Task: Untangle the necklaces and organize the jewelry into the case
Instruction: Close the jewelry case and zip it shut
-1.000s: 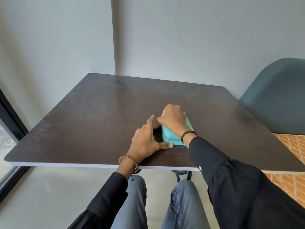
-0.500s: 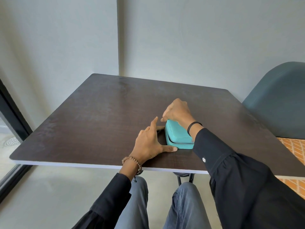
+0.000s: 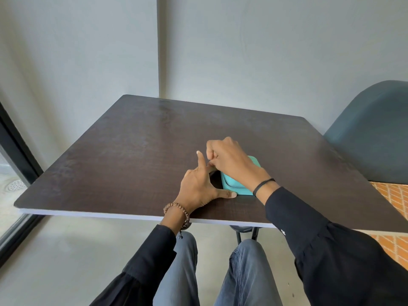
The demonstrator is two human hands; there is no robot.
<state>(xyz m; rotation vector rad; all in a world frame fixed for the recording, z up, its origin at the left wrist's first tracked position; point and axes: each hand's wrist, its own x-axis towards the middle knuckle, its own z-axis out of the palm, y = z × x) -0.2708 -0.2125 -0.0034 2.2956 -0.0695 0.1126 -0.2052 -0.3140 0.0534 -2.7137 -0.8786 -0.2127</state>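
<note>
A small turquoise jewelry case (image 3: 233,187) lies zipped shut on the dark table (image 3: 132,151), near the front edge. My left hand (image 3: 198,186) brackets its left side, with the thumb against the near-left corner and the index finger raised. My right hand (image 3: 231,161) reaches over the lid, its fingertips pinched together at the far-left corner of the case. What they pinch is too small to make out. No necklaces or other jewelry are in view.
A blue-grey chair (image 3: 371,133) stands at the table's right side. Grey walls close the far side, and a dark window frame (image 3: 13,151) runs down the left. My knees sit under the table's front edge.
My right hand slid off the lid toward the case's far edge, then came to its far-left corner with fingers pinched. My left index finger has lifted; the thumb stays at the near corner.
</note>
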